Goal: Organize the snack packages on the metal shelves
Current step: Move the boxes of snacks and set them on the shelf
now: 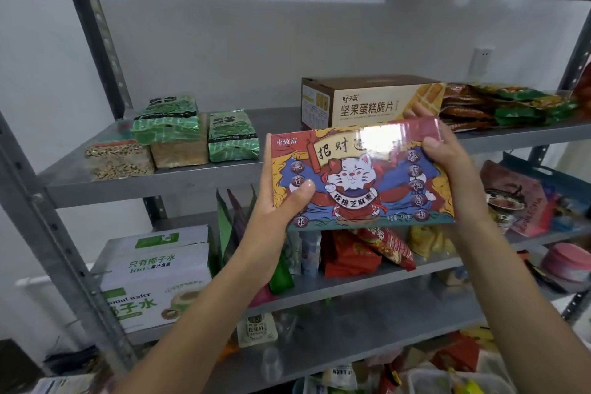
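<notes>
One box (361,176), printed with a cartoon cat, is held in the air in front of the shelves (198,184), level with the front edge of the upper shelf and not resting on it. Two hands hold it. The left hand (281,198) grips the left end, thumb on the printed face and fingers behind. The right hand (447,150) grips the upper right corner, fingers curled over the top edge. On the upper shelf, directly behind the box, lies one brown carton (371,102), with a pile of flat sachets (511,102) to its right. To the left stand two green packs (233,134), one of them on a tan block, and one seed pack (118,160). The middle shelf carries two stacked white cartons (153,269) and several red bags (351,253), partly hidden by the box and forearms.
</notes>
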Tool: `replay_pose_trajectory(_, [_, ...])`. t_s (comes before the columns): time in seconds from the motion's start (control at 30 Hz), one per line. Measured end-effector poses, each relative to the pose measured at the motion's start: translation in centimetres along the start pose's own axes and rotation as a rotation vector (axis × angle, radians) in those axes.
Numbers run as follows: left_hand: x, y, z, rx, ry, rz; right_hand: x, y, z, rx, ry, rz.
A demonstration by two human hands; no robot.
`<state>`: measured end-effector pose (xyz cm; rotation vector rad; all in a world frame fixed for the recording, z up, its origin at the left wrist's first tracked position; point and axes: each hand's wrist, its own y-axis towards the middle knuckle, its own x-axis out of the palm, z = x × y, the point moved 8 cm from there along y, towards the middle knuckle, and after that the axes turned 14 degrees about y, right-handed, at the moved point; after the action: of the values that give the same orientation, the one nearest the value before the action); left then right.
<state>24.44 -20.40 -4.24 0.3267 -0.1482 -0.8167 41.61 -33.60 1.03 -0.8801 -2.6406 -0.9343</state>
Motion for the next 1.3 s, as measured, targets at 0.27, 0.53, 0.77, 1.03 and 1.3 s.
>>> replay_pose_trajectory(0.27, [-1.1, 0.3, 2.3, 0.177, 0.046, 0.058, 2.2, -1.5, 0.0, -0.010, -0.209, -0.130])
replay_pose_trajectory(0.53, [-2.5, 0.8, 3.9, 0.277, 0.183, 0.034, 3.8, -1.6, 0.3, -0.124, -0.238, -0.121])
replay_pose_trajectory(0.77, [-3.6, 1.1, 3.7, 0.281, 0.178, 0.037, 4.8, -1.6, 1.4, -0.193, -0.263, -0.089])
replay_pose_trajectory(1.03, [-3.3, 1.9, 3.9, 0.280, 0.114, 0.007, 4.5, -1.4, 1.1, -0.197, -0.246, -0.042])
replay_pose_trajectory(1.3, [-3.8, 2.5, 3.4, 0.189, 0.039, -0.003, 2.8, -0.8, 1.4, -0.025, -0.114, -0.084])
